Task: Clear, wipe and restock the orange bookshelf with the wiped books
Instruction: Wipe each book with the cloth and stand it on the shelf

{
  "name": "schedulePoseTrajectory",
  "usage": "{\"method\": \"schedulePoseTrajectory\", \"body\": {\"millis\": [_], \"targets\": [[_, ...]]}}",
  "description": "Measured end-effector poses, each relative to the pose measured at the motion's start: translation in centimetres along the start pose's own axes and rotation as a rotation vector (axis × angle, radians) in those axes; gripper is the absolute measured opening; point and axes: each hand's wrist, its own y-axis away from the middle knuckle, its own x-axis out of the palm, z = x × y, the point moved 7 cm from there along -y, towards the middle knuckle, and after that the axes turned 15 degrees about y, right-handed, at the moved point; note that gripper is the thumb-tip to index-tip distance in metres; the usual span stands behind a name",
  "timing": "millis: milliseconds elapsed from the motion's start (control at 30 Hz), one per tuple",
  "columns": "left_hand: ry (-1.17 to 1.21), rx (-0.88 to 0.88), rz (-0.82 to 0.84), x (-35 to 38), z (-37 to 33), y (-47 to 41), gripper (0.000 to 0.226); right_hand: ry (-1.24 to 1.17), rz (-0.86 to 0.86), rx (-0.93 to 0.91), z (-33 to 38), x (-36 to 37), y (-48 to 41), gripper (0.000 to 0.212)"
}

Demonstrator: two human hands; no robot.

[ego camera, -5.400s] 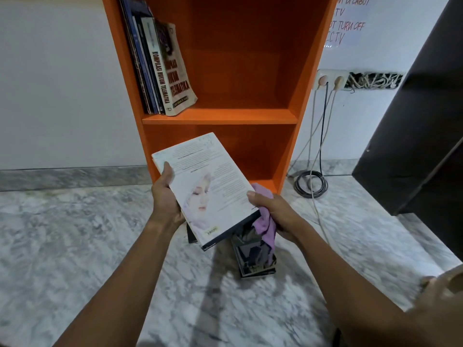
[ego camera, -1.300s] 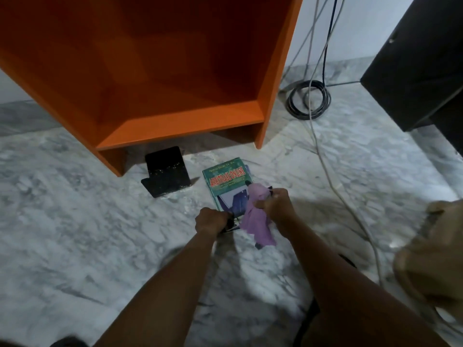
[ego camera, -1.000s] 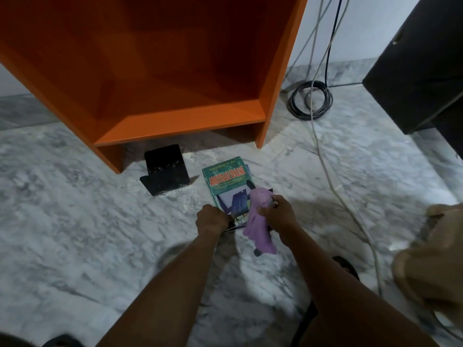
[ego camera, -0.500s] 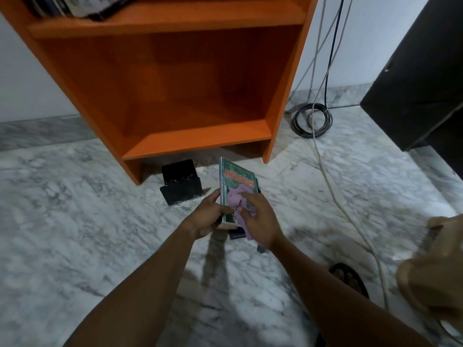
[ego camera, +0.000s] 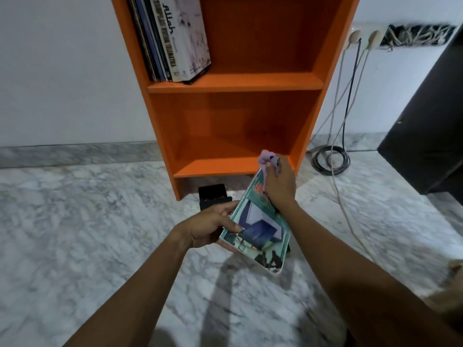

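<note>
**Fingers.** The fingers [ego camera: 270, 171] of the right hand [ego camera: 279, 187] are bunched round a purple cloth [ego camera: 266, 156] and press it against the top end of a green book [ego camera: 258, 231]. A tuft of cloth stands up above the knuckles. The fingers [ego camera: 226, 206] of the left hand [ego camera: 213, 226] are curled round the book's left edge, with the thumb on the cover. The book is carried tilted above the marble floor [ego camera: 75, 221], just in front of the orange bookshelf [ego camera: 233, 82] and not touching it.

**Step in hand.** Judged to be the wiping of this book's front cover, ahead of shelving.

**Progress.** The upper visible shelf carries a row of books [ego camera: 172, 38] leaning against the left wall; the rest of that shelf is bare. The lower compartment holds nothing. Clearing therefore appears complete for the parts in view, and restocking appears begun but unfinished. Whether the shelf boards have been wiped cannot be told. A dark edge [ego camera: 288, 246] under the held book's lower right corner may be a further book on the floor, but this is unconfirmed. A black bookend-like object [ego camera: 213, 196] sits on the floor at the shelf's foot, just beyond the left hand, and is not yet returned.

**Writing.** The outermost shelved book has "Allah" in script on its pale cover. The neighbouring spine bears capitals ending in "TELEMATIKA"; the rest is not reliably legible. The green book's red title lies mostly under the right hand and is unreadable. No brand marks are seen.
</note>
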Motion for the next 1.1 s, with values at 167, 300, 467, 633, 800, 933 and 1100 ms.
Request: {"method": "schedulePoseTrajectory", "body": {"millis": [167,300,467,633,800,933,1100], "targets": [[-0.075,-0.005,0.0,0.7,-1.5,1.6,0.072,0.024,-0.038,0.092,-1.1,-0.6,0.3,0.02],[-0.039,0.083,-0.091,1.3,-2.9,1.7,0.059,-0.015,-0.04,-0.172,4.3,-0.8,5.0,0.029],[0.031,0.246,-0.312,-1.2,-4.5,1.9,0.042,-0.072,0.218,-0.485,9.9,1.5,10.4,0.026],[-0.018,0.193,-0.151,0.5,-5.1,1.8,0.062,-0.099,0.051,-0.267,7.3,-0.5,9.4,0.034],[-0.021,0.182,-0.076,1.9,-5.6,2.0,0.071,-0.06,-0.099,0.05,1.8,-4.6,6.0,0.017],[-0.009,0.21,-0.079,2.5,-6.4,2.1,0.073,-0.434,-0.143,0.441,-1.3,-4.8,5.8,0.006],[0.053,0.261,-0.16,0.3,-6.9,2.6,0.068,-0.913,0.28,0.746,-1.6,-1.1,6.9,0.047]]}}
